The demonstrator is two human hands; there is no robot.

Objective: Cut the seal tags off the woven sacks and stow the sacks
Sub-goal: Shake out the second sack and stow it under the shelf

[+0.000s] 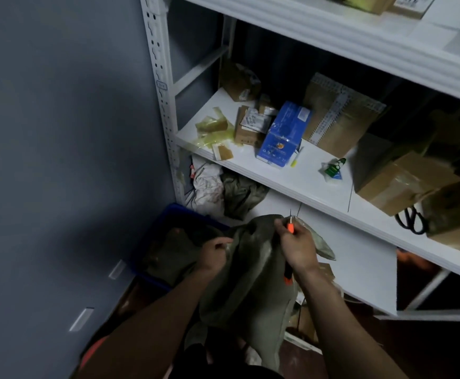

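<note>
One sack (250,269) gripped by left hand (215,255), cutter (290,228) by right hand (298,248), shelving (291,176), grey wall (59,132)

Dim, bluish light, soft blur, deep shadows, wide-angle edge distortion

A white metal shelf unit (305,184) stands against a grey wall (59,132). On its middle shelf, a blue carton (283,132) lies among brown cardboard boxes (404,184), near crumpled yellowish tape (212,127).
</note>
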